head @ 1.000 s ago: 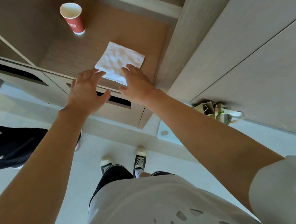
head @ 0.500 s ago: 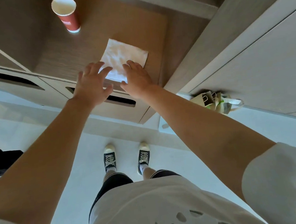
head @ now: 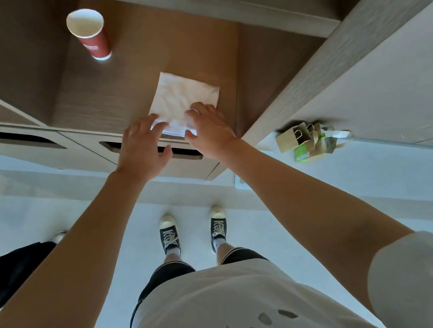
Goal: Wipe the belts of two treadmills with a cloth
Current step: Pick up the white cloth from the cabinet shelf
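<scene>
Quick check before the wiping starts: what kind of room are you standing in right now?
Probably a lounge or pantry corner, not the gym floor: a wooden counter with drawers, a red paper cup, and paper bags on the floor. No treadmill is in view.

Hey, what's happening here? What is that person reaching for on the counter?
A person stands at a wooden counter and reaches with both hands for a white cloth lying flat on it. The left hand and right hand touch its near edge, which looks slightly lifted; neither plainly grips it yet. A red paper cup stands farther back. No treadmill is in view.
</scene>
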`<state>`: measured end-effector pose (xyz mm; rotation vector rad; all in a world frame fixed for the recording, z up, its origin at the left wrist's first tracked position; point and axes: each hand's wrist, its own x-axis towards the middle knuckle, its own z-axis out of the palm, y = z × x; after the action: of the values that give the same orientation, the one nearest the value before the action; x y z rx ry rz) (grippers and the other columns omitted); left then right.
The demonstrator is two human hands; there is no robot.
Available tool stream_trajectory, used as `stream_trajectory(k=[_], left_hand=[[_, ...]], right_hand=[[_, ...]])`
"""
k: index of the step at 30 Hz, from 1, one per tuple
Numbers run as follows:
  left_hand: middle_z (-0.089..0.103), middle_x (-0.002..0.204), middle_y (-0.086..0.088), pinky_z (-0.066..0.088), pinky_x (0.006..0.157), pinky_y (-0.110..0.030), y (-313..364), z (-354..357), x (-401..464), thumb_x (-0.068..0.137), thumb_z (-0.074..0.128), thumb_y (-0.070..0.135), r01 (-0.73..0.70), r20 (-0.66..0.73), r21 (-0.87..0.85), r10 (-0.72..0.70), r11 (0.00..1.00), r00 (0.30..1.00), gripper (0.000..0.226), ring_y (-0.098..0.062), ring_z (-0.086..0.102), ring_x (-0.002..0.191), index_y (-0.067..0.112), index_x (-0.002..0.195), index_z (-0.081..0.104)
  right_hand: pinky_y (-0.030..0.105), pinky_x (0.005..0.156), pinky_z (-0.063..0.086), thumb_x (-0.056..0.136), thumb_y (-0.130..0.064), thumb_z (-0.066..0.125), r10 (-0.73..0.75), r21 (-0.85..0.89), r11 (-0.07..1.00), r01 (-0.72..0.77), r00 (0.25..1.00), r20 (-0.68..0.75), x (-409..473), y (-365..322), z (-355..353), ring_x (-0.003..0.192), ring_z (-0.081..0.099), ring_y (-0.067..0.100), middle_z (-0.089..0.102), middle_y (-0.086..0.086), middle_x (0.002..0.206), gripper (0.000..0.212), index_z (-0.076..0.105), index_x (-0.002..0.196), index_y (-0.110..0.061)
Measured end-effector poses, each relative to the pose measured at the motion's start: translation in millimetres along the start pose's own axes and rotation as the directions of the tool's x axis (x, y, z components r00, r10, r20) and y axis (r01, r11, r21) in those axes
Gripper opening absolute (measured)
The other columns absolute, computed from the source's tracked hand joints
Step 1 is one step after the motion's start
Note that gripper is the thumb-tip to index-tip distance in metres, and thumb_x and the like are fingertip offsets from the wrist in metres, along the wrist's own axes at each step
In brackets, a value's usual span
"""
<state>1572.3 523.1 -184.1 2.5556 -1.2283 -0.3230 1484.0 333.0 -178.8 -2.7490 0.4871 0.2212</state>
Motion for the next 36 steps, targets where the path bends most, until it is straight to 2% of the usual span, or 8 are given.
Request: stream_trajectory(k=[2,5,8,10,16,18,23,36], left_hand=[[0.051,0.150,-0.010,0.043,0.108,-0.055,-0.9,2.5,-6.8,0.088,0.067,0.031,-0.007,-0.030,-0.014,0.007,1.000,1.000,0.052,-0.038,0.049,0.134,0.017,0.137,0.057],[0.052,0.147,-0.012,0.042,0.110,-0.054,-3.2,3.2,-13.5,0.088,0.064,0.030,0.005,-0.087,-0.031,-0.008,1.000,0.996,0.053,-0.037,0.049,0.133,0.016,0.138,0.056],[0.053,0.145,-0.013,0.041,0.111,-0.054,-5.9,-0.2,-17.4,0.089,0.064,0.029,0.010,-0.121,-0.024,-0.013,1.000,0.993,0.053,-0.038,0.047,0.135,0.015,0.139,0.054],[0.052,0.145,-0.013,0.042,0.110,-0.054,-7.8,-4.4,-18.5,0.089,0.063,0.030,0.002,-0.130,-0.012,-0.004,1.000,0.992,0.053,-0.038,0.046,0.134,0.015,0.139,0.054],[0.051,0.146,-0.013,0.044,0.107,-0.056,-5.8,-13.4,-21.4,0.089,0.060,0.033,-0.005,-0.132,-0.028,0.001,1.000,0.991,0.052,-0.039,0.046,0.134,0.016,0.138,0.055],[0.051,0.147,-0.011,0.044,0.107,-0.055,-4.2,-13.9,-24.2,0.088,0.061,0.032,-0.007,-0.127,-0.043,0.002,0.999,0.992,0.052,-0.037,0.046,0.135,0.016,0.138,0.056],[0.051,0.149,-0.010,0.045,0.106,-0.055,-5.6,-16.3,-29.4,0.089,0.065,0.030,-0.001,-0.087,-0.054,-0.004,0.999,0.996,0.051,-0.036,0.046,0.137,0.016,0.138,0.057],[0.053,0.148,-0.007,0.046,0.107,-0.055,-17.3,-40.5,-41.0,0.090,0.052,0.042,-0.003,-0.064,-0.067,-0.002,0.998,0.998,0.055,-0.033,0.047,0.138,0.019,0.140,0.057]], right_hand=[[0.045,0.113,0.034,0.096,-0.041,0.059,0.000,-0.004,1.000,0.000,0.999,-0.032,5.4,0.8,-4.0,0.139,0.038,0.027,0.038,0.002,0.153,0.057,0.044,0.147,-0.020],[0.048,0.122,0.022,0.091,-0.054,0.066,0.014,0.022,1.000,-0.013,0.999,-0.039,25.5,1.3,-8.3,0.152,0.021,0.027,0.022,0.001,0.166,0.081,0.032,0.157,-0.023],[0.053,0.124,0.012,0.084,-0.067,0.067,0.019,-0.001,1.000,-0.019,0.999,0.043,47.3,2.1,-8.3,0.157,0.008,0.027,0.009,-0.003,0.171,0.098,0.021,0.162,-0.029],[0.054,0.124,0.011,0.080,-0.075,0.064,0.022,-0.031,0.999,-0.020,0.997,0.079,54.6,4.7,-3.6,0.157,0.005,0.027,0.008,-0.003,0.171,0.101,0.022,0.161,-0.033],[0.048,0.116,0.019,0.074,-0.083,0.056,-0.015,-0.099,0.995,0.007,0.996,-0.083,41.9,7.3,9.3,0.149,0.026,0.026,0.030,-0.003,0.161,0.089,0.041,0.149,-0.037],[0.051,0.113,0.025,0.078,-0.081,0.051,-0.010,-0.132,0.991,-0.006,0.993,-0.120,32.7,2.8,13.9,0.143,0.031,0.025,0.035,-0.003,0.155,0.081,0.044,0.144,-0.035],[0.045,0.100,0.039,0.093,-0.068,0.044,0.024,-0.208,0.976,-0.066,0.979,-0.200,12.5,-11.5,28.5,0.126,0.042,0.026,0.042,0.002,0.143,0.064,0.043,0.142,-0.027],[0.040,0.087,0.043,0.101,-0.046,0.050,0.068,-0.220,0.968,-0.120,0.971,-0.231,-0.4,-37.9,30.8,0.107,0.060,0.026,0.057,0.006,0.125,0.045,0.054,0.133,-0.014]])
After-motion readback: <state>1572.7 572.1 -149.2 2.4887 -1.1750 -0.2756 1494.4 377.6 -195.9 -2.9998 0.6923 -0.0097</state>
